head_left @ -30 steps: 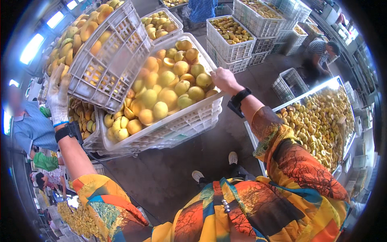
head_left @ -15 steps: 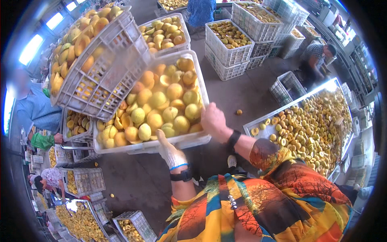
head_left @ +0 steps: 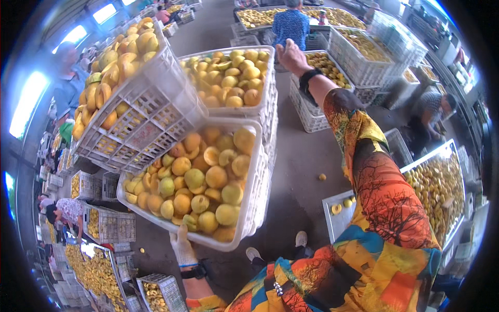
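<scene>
Right in front of me stands a white plastic crate (head_left: 249, 187) full of yellow-orange stone fruit (head_left: 195, 178), some whole and some halved. My left hand (head_left: 182, 248), in a white glove, is on its near rim, thumb up over the edge and the other fingers hidden below. Bare and stretched far forward, my right hand (head_left: 292, 58) holds nothing, its fingers partly spread. Another full crate (head_left: 148, 122) tilts over the left side of the front crate; what supports it is hidden. Just beyond is a third filled crate (head_left: 262, 112).
To the right stand stacked fruit crates (head_left: 312, 122) and a metal-edged table (head_left: 338, 223) bearing halved fruit. A person in blue (head_left: 290, 27) is ahead; another person (head_left: 67, 83) stands behind the tilted crate. One loose fruit (head_left: 322, 177) lies on the floor.
My right hand has left the front crate's right rim and reached forward. My left hand stays at the near rim. The view has shifted, showing more of the far crate and tables.
</scene>
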Demonstrator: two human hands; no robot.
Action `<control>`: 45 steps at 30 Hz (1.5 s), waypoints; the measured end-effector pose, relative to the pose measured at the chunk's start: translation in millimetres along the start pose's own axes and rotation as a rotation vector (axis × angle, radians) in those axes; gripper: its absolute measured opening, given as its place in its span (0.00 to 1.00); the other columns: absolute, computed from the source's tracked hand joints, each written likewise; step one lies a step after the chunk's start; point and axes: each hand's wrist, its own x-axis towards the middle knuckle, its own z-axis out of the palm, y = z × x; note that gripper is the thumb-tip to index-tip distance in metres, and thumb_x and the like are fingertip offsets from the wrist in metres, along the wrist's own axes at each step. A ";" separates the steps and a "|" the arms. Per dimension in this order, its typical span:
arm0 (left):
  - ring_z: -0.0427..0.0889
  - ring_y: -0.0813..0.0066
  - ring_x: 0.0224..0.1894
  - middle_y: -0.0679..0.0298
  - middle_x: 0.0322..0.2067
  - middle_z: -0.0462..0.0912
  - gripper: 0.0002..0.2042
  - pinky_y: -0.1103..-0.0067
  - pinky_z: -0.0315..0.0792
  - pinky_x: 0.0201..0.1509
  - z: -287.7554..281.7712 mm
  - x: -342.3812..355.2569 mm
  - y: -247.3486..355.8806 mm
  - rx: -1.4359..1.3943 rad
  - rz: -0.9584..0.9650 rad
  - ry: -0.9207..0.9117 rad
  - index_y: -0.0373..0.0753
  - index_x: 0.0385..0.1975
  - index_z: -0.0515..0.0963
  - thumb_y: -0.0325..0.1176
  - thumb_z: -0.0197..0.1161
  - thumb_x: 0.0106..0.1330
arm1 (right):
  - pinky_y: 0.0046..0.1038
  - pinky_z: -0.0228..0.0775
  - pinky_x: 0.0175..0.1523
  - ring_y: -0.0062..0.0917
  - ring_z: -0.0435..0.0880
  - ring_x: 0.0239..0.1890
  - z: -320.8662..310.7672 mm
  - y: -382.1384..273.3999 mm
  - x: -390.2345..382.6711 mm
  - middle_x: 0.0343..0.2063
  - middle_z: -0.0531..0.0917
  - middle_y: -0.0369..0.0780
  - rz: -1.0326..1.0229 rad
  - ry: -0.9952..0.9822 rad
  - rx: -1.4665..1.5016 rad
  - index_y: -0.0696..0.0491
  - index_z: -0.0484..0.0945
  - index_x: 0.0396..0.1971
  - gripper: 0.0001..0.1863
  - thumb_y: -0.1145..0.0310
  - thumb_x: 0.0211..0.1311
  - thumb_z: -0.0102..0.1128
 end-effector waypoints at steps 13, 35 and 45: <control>0.67 0.60 0.54 0.50 0.55 0.62 0.27 0.71 0.62 0.58 52.5 -83.8 1.0 0.237 0.133 0.548 0.31 0.59 0.54 0.40 0.48 0.64 | 0.36 0.64 0.51 0.39 0.77 0.43 71.3 83.4 54.5 0.33 0.79 0.51 -0.239 -0.494 -0.242 0.59 0.77 0.33 0.31 0.44 0.62 0.36; 0.76 0.71 0.34 0.62 0.36 0.76 0.10 0.75 0.72 0.38 -91.5 80.2 22.4 -0.054 0.267 0.483 0.35 0.39 0.73 0.29 0.55 0.59 | 0.38 0.67 0.49 0.44 0.78 0.42 33.2 52.6 -38.8 0.34 0.80 0.53 -0.007 -0.463 -0.400 0.61 0.79 0.32 0.34 0.41 0.61 0.36; 0.75 0.73 0.30 0.64 0.29 0.77 0.04 0.75 0.73 0.36 -152.7 220.4 36.6 -0.084 0.345 0.410 0.35 0.29 0.77 0.27 0.60 0.55 | 0.38 0.67 0.50 0.45 0.77 0.42 42.4 35.0 -93.5 0.34 0.79 0.54 0.241 -0.227 -0.404 0.61 0.79 0.32 0.31 0.43 0.57 0.45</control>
